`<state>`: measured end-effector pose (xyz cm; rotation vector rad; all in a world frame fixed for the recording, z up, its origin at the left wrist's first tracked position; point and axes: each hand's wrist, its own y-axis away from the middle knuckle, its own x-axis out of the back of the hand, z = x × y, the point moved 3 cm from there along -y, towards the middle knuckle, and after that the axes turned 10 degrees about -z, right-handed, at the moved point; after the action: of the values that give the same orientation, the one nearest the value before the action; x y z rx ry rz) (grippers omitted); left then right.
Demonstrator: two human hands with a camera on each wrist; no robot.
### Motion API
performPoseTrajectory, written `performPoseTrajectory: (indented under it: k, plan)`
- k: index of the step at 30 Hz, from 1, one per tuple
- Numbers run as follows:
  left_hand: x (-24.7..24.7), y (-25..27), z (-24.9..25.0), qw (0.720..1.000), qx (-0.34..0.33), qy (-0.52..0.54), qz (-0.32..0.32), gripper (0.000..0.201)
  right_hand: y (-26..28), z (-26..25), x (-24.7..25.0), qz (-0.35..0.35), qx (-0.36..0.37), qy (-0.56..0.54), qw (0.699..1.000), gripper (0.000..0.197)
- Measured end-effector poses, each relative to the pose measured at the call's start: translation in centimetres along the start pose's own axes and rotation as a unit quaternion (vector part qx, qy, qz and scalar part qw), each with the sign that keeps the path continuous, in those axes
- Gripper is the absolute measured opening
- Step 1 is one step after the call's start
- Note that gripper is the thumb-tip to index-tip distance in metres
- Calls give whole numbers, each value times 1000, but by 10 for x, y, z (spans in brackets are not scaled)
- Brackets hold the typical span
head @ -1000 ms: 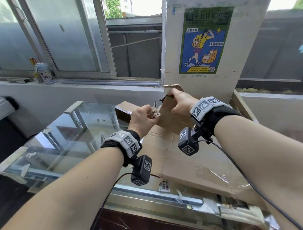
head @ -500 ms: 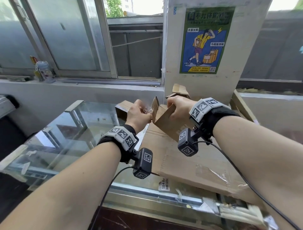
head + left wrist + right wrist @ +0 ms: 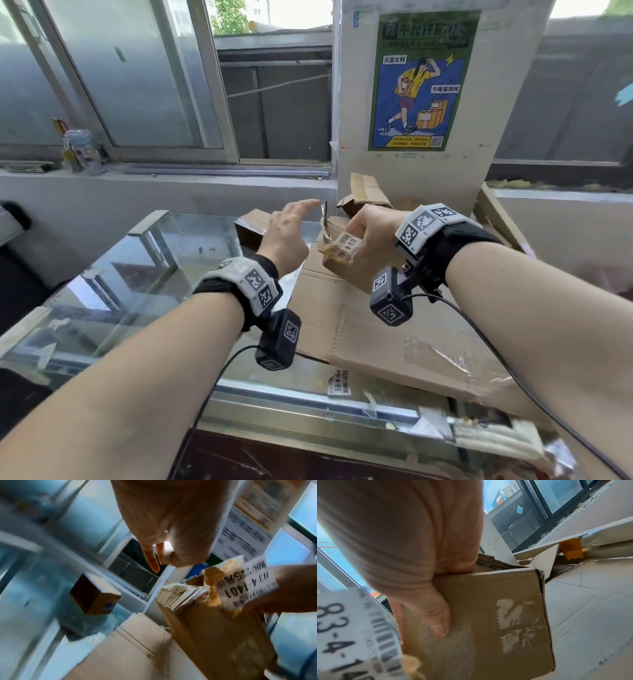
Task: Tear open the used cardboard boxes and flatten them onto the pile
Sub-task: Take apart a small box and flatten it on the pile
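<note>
My right hand (image 3: pixel 368 228) grips the small cardboard box (image 3: pixel 488 622) above the flattened pile (image 3: pixel 394 342); my left hand (image 3: pixel 287 236) is spread, empty. I'd regrip the torn edge (seemingly beside the label (image 3: pixel 349 248)) and pull outward.

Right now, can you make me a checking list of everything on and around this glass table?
Surface: glass-topped table with a metal frame.
Job's things: small brown cardboard box with a torn white label, held above the flattened brown cardboard pile.
Clutter: another small brown cardboard box on the glass; loose white sticker at the front edge.
Hands: left hand open, off the box; right hand grips the held box, fingers curled around it.
Cables: black wires from wrist cameras.
Surroundings: white board with a green-and-blue poster; open sliding window; decorated jar on the sill.
</note>
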<state>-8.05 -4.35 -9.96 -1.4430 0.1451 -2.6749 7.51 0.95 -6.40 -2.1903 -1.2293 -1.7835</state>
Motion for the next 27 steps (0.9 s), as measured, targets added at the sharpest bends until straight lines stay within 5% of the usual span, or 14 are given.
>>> performPoseTrajectory:
  k: [2,5,8,14,18,23,27]
  plan:
    - [-7,-2,11,986,-69,-132,-80,85,-1,-1,0,-6,0,26,1000,39]
    - [-11,-6,18,967,-105,-180,-146,45,-4,1,0,-7,-3,17,1000,37]
    - [-10,-9,12,977,-80,-148,-132,9,-4,10,-1,-15,-8,7,1000,30]
    - [-14,-8,-11,992,67,90,-54,46,-3,14,-4,-6,-8,-22,1000,39]
    - [-26,-7,-20,961,177,210,-38,49,-4,8,-5,-34,-9,-11,999,46]
    - [-33,-7,-19,898,265,344,-70,92,-9,0,-7,-12,-21,-1,1000,45]
    - [-36,-3,-6,876,253,400,-96,66,-11,-4,-8,-22,0,-4,1000,41]
